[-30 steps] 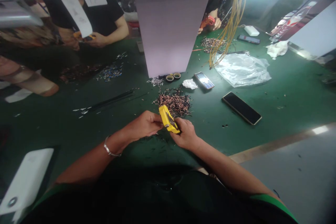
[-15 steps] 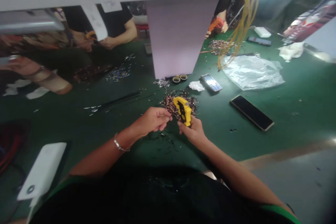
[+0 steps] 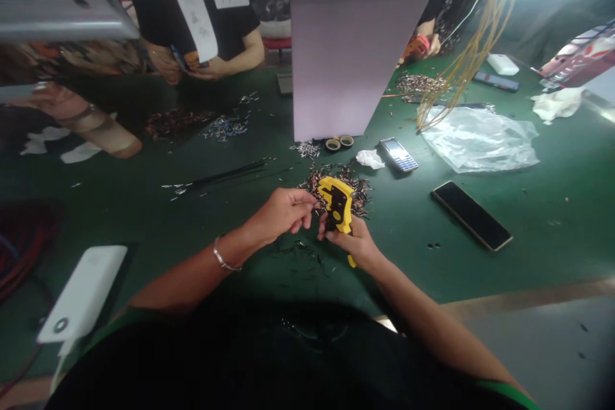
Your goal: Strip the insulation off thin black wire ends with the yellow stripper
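In my right hand [image 3: 355, 240] is a yellow and black wire stripper [image 3: 340, 202], its head pointing away from me and the fingers wrapped round its handles. My left hand [image 3: 291, 208] is closed in a pinch, fingertips right beside the tool's jaws; whatever it pinches is too small to make out. Behind and around the tool lies a pile of short dark wire pieces [image 3: 361, 189] with coppery ends. Loose dark scraps [image 3: 307, 250] are scattered on the green table nearer to me.
A bundle of black wires [image 3: 225, 174] lies left of my hands. Beyond the pile are silver pieces [image 3: 305, 149], tape rolls [image 3: 332, 143], crumpled tissue [image 3: 369, 159] and a keypad phone [image 3: 398, 155]. A dark smartphone [image 3: 473, 214] lies right, a white power bank [image 3: 84, 295] left. Co-workers' hands work across the table.
The wire stripper has turned to show more of its side, and a yellow handle end now shows below my right hand. My left fingertips have come closer to its jaws. The view has shifted slightly.
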Demonstrator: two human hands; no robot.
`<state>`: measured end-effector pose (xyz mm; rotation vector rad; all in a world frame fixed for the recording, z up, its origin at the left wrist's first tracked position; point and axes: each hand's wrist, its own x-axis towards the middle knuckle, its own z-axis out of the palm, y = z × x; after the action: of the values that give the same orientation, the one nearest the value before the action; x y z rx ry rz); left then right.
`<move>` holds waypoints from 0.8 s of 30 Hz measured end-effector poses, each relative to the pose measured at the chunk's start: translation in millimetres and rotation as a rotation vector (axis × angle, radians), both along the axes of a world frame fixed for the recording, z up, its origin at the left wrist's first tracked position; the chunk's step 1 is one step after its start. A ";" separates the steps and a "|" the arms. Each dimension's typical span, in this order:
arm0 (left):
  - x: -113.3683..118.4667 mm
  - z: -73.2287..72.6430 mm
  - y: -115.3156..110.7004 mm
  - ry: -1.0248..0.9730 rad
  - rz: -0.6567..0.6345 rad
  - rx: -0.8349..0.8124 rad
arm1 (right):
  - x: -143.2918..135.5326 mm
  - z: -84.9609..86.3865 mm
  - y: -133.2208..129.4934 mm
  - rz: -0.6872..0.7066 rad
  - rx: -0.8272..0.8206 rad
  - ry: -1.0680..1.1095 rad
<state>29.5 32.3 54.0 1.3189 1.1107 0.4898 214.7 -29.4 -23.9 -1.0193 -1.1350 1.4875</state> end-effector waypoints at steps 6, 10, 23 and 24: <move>0.2 -1.9 0.1 -0.115 -0.014 -0.038 | 3.3 -2.2 3.2 0.014 -0.074 0.108; 0.4 -5.2 0.9 -0.130 -0.021 -0.055 | 5.4 -5.6 3.5 0.035 -0.083 0.142; -0.5 -16.0 0.6 0.161 -0.002 0.270 | 4.9 -0.1 2.8 0.044 -0.081 0.129; -1.0 -16.3 0.1 0.192 -0.012 0.333 | 4.9 0.0 2.6 0.045 -0.084 0.140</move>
<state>28.5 32.4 37.7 1.6905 1.2136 0.5652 219.6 -26.9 -24.0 -0.9363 -1.0094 1.6281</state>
